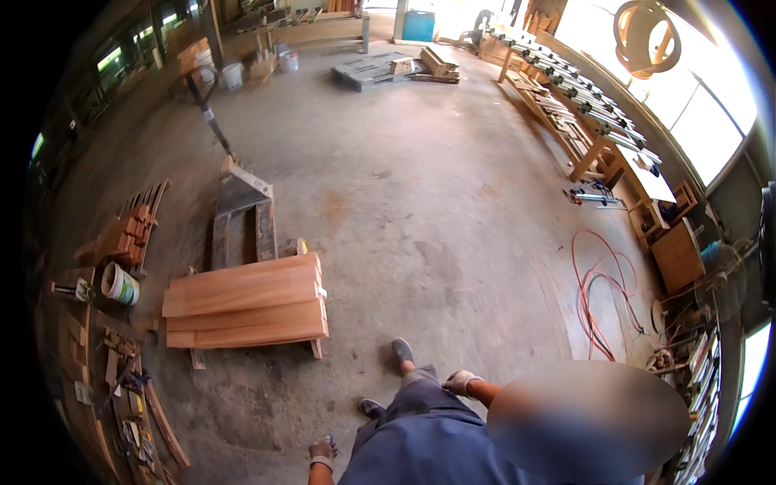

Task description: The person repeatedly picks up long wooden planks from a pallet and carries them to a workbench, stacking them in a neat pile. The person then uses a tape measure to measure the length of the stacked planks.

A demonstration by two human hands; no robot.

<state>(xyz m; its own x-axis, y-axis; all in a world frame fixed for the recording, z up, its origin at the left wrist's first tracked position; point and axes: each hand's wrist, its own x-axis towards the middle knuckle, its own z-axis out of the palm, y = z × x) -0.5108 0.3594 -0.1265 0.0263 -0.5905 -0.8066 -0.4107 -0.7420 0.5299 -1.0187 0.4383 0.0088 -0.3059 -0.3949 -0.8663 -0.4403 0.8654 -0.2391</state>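
Planks (246,311) are stacked on a pallet just beside a white bucket (120,284) with a green band. Nothing is held by the gloved hands: the left hand (322,449) and the right hand (461,381) are loosely curled.

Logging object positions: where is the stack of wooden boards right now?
In the head view, the boards lie left of centre on the concrete floor, just in front of the pallet jack.
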